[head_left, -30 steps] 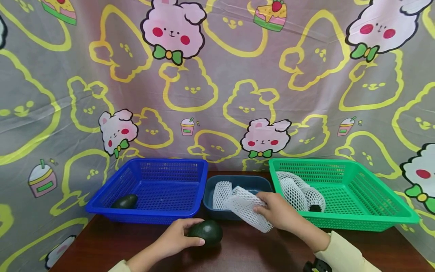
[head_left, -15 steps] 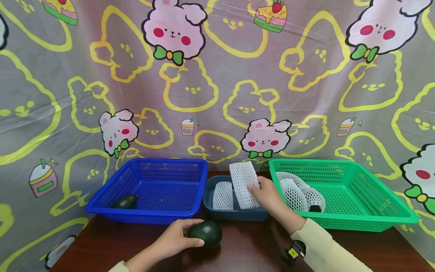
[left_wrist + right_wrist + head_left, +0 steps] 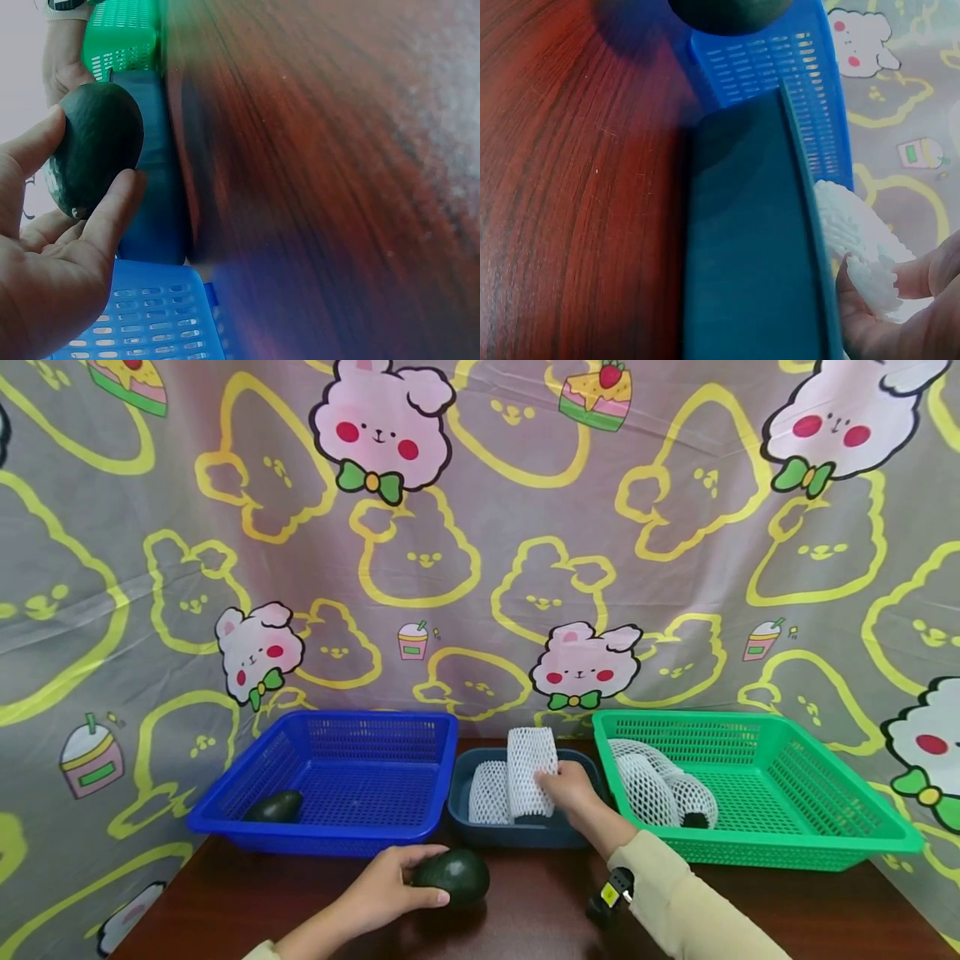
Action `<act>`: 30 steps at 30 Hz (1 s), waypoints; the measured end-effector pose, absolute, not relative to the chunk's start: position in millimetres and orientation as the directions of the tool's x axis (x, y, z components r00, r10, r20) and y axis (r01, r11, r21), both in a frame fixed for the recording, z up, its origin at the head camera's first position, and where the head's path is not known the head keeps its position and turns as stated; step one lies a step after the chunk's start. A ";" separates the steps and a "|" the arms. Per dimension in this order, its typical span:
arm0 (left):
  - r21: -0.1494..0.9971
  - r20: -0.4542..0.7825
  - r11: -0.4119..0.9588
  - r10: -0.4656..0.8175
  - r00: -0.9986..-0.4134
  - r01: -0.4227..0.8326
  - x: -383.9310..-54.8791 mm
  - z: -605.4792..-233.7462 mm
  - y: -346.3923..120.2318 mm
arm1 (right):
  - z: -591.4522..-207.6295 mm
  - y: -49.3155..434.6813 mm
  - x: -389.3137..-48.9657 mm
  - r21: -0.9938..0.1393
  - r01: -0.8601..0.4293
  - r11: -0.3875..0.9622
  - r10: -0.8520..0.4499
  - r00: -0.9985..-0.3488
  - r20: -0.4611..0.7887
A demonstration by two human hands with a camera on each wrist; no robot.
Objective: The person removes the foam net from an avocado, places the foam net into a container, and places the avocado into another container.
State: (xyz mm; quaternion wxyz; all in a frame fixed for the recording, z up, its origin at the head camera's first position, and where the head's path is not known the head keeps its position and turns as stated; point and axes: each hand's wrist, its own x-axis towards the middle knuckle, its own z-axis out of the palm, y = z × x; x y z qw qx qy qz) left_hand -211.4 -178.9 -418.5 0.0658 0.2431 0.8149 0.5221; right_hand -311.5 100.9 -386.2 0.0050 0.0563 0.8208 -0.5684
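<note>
My left hand [image 3: 390, 883] grips a dark green avocado [image 3: 459, 877] over the front of the table; in the left wrist view, fingers and thumb lie around the avocado [image 3: 101, 150]. With my right hand [image 3: 573, 789] I pinch a white foam net sleeve [image 3: 531, 768] over the small dark teal bin [image 3: 491, 835]. The sleeve stands upright, its lower end within the bin's outline. Another white foam net [image 3: 491, 793] sits in the bin to its left. In the right wrist view, thumb and fingers pinch the foam net [image 3: 870, 277] behind the bin wall [image 3: 750, 225].
A blue basket [image 3: 330, 839] at the left holds one avocado [image 3: 276, 807]. At the right, a green basket [image 3: 780, 847] holds several net-wrapped fruits [image 3: 651, 789]. Patterned cloth [image 3: 465, 568] hangs behind the brown table [image 3: 525, 927].
My right hand has carried the foam net from in front of the bin back over it, turning the net upright. The left hand stays in place with the avocado.
</note>
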 end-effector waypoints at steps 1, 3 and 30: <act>0.882 0.147 0.339 0.465 -0.873 0.329 -211.5 -418.6 -179.1 | -388.0 100.4 -313.1 -0.933 0.109 0.344 0.082 -0.993 -0.086; 0.881 0.146 0.339 0.467 -0.872 0.329 -211.6 -419.0 -179.7 | -391.0 99.1 -315.7 -0.933 0.130 0.335 0.068 -0.991 -0.114; 0.890 0.157 0.316 0.465 -0.871 0.329 -213.3 -418.0 -183.0 | -407.6 88.6 -333.7 -0.708 0.103 0.699 0.017 -0.992 -0.127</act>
